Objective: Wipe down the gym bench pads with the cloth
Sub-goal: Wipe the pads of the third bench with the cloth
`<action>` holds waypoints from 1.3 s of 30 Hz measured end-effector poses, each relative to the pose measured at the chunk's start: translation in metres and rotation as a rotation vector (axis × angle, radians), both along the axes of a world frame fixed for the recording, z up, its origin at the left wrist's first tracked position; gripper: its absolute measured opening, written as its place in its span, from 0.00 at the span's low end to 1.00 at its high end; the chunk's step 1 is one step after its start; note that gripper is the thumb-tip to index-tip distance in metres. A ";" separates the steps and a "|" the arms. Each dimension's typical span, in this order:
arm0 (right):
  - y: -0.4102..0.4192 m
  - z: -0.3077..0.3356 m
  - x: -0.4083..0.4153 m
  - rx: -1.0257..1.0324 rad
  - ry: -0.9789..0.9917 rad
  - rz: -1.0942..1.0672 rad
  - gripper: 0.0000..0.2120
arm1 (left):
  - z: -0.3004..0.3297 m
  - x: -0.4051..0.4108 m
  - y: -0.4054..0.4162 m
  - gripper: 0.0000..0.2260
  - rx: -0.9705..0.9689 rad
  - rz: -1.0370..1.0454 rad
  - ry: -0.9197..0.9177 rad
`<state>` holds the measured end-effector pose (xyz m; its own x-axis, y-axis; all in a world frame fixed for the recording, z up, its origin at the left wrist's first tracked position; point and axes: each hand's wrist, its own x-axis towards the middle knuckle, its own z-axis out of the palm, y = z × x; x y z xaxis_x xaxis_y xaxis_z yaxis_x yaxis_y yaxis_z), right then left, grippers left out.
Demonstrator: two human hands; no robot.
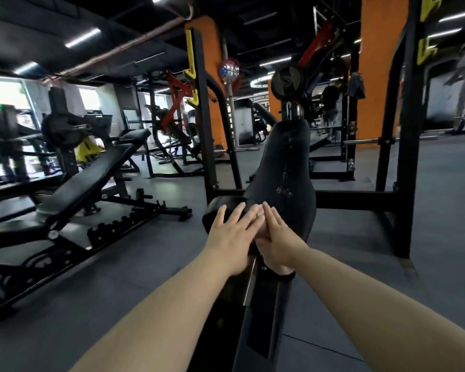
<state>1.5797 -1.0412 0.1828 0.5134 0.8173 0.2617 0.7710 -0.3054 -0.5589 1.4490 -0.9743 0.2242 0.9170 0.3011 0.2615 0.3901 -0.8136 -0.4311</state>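
A black inclined bench back pad (285, 167) rises ahead of me, with pale wet specks on its surface. Below it lies the black seat pad (215, 210). My left hand (232, 234) lies flat with straight, spread fingers on the seat pad's near end. My right hand (275, 237) lies beside it with straight fingers, its fingertips touching those of the left hand at the gap between the two pads. No cloth is visible; whether one lies under the hands cannot be told.
The bench's black frame rail (255, 312) runs toward me between my forearms. A black rack with yellow hooks (202, 108) stands around the bench. Another incline bench (91, 173) is to the left. Orange pillars (379, 68) and a person (330, 100) stand further back.
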 end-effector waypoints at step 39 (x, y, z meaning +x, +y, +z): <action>0.014 -0.046 0.063 0.369 -0.912 0.258 0.39 | -0.012 -0.002 -0.009 0.24 -0.383 0.230 -0.509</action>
<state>1.6424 -1.0273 0.1371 -0.1882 0.6640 0.7237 0.9685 0.0031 0.2491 1.4474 -0.9830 0.2124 0.6090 0.6317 0.4796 0.6499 -0.7441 0.1547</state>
